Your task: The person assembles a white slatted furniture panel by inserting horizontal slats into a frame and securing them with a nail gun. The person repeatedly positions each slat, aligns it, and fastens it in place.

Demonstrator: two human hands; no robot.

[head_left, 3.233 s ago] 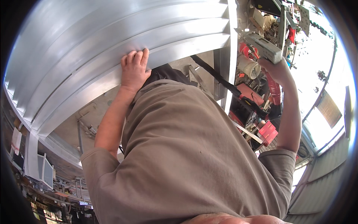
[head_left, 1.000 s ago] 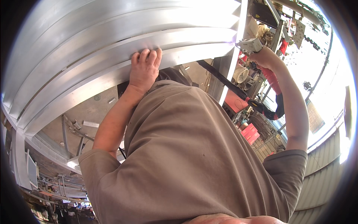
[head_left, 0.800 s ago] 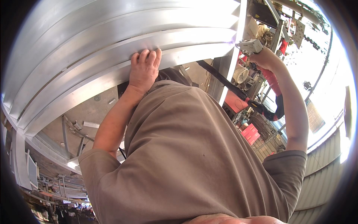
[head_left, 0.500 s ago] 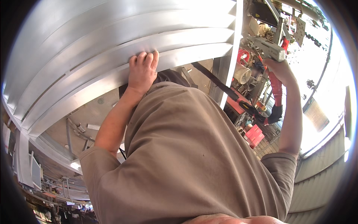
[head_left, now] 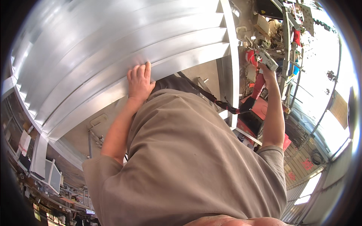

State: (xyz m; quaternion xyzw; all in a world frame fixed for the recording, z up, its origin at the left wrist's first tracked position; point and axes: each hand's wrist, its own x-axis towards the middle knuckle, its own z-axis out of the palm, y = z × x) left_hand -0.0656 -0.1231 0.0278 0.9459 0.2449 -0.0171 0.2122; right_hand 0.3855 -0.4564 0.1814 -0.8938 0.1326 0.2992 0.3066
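Note:
A large frame of shiny silver metal slats lies in front of me, with an upright edge bar at its right end. My left hand rests on the nearest slats, fingers stretched out flat and thumb apart. Off to the right of the frame, my right hand is closed around a hand-held welding gun with a grey head and a red-wrapped handle. A black and red cable loops from the handle back past my body and under the frame. The gun's front end is hard to make out.
Behind the gun stands a cluttered shelf with boxes and a red reel. A red cabinet is below my right forearm. Metal pieces lie on the floor under the frame. A corrugated wall is at the lower right.
My right hand has drawn the welding gun inward and a little lower, and the cable has shifted with it. My left hand's fingers have straightened on the slats. The view has turned slightly.

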